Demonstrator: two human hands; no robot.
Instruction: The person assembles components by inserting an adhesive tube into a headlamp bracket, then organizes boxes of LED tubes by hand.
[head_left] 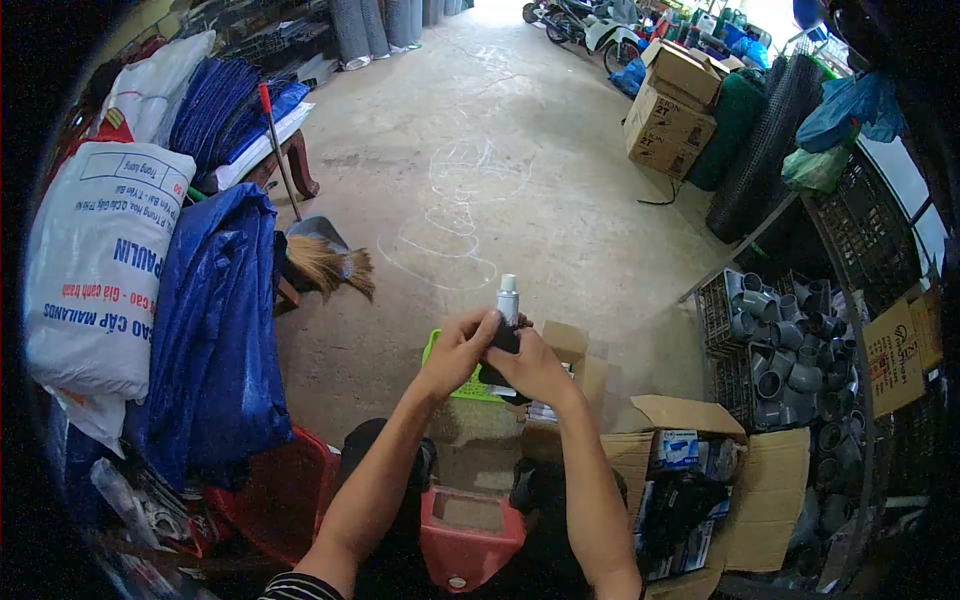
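Note:
A small silver cylinder with a pale cap [508, 296] stands upright between my hands, its top pointing away from me. A black part [506, 339] shows at its lower end. My left hand [459, 352] is closed on it from the left, thumb along its side. From the other side my right hand [535, 368] wraps round the lower black part, and its fingers hide much of it. Just below and beyond the hands are a lime-green basket [434, 350] and an open cardboard box [566, 342] on the floor.
A red plastic stool [470, 540] is between my legs. At right, an open carton [770, 500] holds blue-and-white packages, beside crates of grey pipe fittings [785, 345]. A blue tarpaulin [215, 330], white sack [100, 270] and broom [318, 262] are at left.

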